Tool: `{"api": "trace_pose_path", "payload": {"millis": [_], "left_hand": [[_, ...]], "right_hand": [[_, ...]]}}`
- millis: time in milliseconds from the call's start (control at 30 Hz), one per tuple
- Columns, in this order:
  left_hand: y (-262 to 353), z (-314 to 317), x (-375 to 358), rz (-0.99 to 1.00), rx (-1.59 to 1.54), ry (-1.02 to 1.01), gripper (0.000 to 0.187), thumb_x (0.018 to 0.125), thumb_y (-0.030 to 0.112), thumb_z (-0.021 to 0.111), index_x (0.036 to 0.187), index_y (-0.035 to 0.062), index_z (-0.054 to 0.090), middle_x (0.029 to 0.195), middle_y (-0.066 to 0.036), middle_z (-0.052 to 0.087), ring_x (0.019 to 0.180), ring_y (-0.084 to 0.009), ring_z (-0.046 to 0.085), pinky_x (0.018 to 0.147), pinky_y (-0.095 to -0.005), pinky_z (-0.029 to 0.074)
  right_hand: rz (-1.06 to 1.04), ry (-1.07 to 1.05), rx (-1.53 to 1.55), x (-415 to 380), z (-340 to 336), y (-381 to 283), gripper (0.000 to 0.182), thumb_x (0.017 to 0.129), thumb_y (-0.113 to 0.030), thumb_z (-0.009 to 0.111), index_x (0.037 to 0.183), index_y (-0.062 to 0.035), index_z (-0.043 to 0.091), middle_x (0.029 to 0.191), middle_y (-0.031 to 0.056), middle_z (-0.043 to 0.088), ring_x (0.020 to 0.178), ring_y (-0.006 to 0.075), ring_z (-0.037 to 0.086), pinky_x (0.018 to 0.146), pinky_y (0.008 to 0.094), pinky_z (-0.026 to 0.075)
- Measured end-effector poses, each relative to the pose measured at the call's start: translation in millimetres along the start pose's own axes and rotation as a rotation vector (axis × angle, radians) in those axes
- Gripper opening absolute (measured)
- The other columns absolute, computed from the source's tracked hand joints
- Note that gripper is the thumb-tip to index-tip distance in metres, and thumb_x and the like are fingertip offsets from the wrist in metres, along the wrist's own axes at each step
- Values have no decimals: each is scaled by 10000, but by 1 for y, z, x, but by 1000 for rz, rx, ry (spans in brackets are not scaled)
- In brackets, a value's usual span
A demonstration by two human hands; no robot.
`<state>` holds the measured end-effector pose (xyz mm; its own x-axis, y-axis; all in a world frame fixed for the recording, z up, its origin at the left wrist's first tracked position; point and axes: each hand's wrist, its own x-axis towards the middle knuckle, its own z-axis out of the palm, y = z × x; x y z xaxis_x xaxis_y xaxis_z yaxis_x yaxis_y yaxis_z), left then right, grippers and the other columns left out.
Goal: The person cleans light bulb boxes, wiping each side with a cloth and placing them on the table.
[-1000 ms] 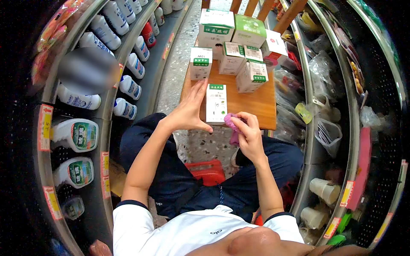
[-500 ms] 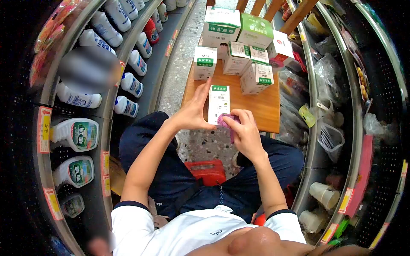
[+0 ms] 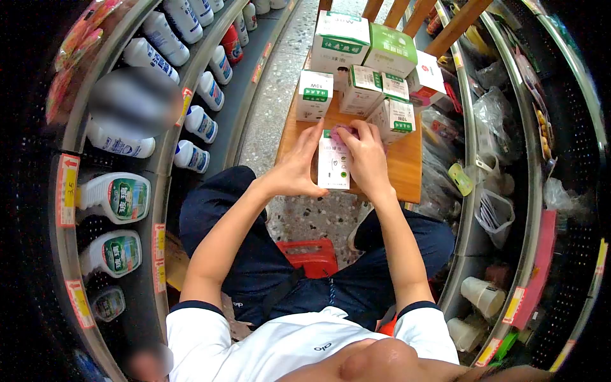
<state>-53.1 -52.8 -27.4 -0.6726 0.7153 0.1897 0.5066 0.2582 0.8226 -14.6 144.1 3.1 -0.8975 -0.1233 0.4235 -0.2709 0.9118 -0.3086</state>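
A white and green light bulb box lies near the front edge of the wooden stool top, its printed side up. My left hand holds it by the left side, thumb at the near end and fingers towards the far end. In my right hand is a bunched purple cloth, pressed on the far end of the box's upper face. Just beyond my left fingertips stands another bulb box, upright.
Several more cartons crowd the far part of the stool top, among them a green-topped carton. Shelves flank me closely: cleaner bottles on the left, bagged goods and a plastic basket on the right. A red stool is below.
My right hand has slid the purple cloth from the near end of the box to its far end. My left hand keeps its hold, and the whole view has shifted slightly.
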Motion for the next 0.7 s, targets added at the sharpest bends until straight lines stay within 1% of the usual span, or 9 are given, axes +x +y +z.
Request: {"api": "trace_pose_path", "payload": {"millis": [133, 233, 333, 433, 533, 700], "left_hand": [[1, 2, -1, -42, 11, -8, 1423, 519, 266, 875, 1576, 31, -48, 1526, -268, 243, 1447, -419, 260, 1205, -440, 242], [0, 4, -1, -12, 12, 22, 1418, 526, 270, 874, 1575, 30, -49, 1521, -266, 246, 1447, -418, 265, 1205, -438, 244], [0, 6, -2, -31, 23, 35, 1422, 525, 276, 878, 1575, 30, -48, 1528, -269, 242, 1443, -418, 273, 1205, -436, 245], [-2, 9, -2, 0, 57, 65, 1425, 520, 300, 869, 1577, 42, -50, 1505, -295, 259, 1419, -450, 298, 1173, -459, 314], [-1, 9, -2, 4, 59, 78, 1425, 525, 304, 871, 1579, 53, -54, 1502, -297, 261, 1419, -453, 297, 1174, -464, 309], [1, 10, -2, 13, 50, 84, 1421, 539, 314, 875, 1579, 51, -57, 1499, -303, 267, 1421, -455, 293, 1179, -462, 296]], "right_hand": [[29, 21, -24, 7, 4, -3, 379, 776, 31, 622, 1128, -85, 702, 1135, 133, 625, 1062, 352, 573, 913, 429, 497], [34, 24, 3, 1, 4, -3, 376, 778, 35, 624, 1129, -77, 698, 1153, 137, 618, 1071, 349, 566, 917, 428, 498], [30, 14, 57, -12, 1, -5, 371, 783, 46, 615, 1128, -66, 692, 1165, 143, 608, 1086, 348, 556, 915, 430, 496], [42, -28, 92, -25, -9, -14, 391, 769, 74, 615, 1130, -59, 688, 1166, 145, 598, 1098, 348, 549, 919, 426, 492], [22, -61, 127, -39, -17, -17, 403, 735, 43, 637, 1108, -101, 689, 1141, 115, 594, 1090, 341, 550, 907, 437, 497], [17, -133, 144, -64, -33, -29, 452, 718, 64, 639, 1134, -108, 681, 1154, 104, 593, 1113, 330, 547, 907, 432, 489]]}}
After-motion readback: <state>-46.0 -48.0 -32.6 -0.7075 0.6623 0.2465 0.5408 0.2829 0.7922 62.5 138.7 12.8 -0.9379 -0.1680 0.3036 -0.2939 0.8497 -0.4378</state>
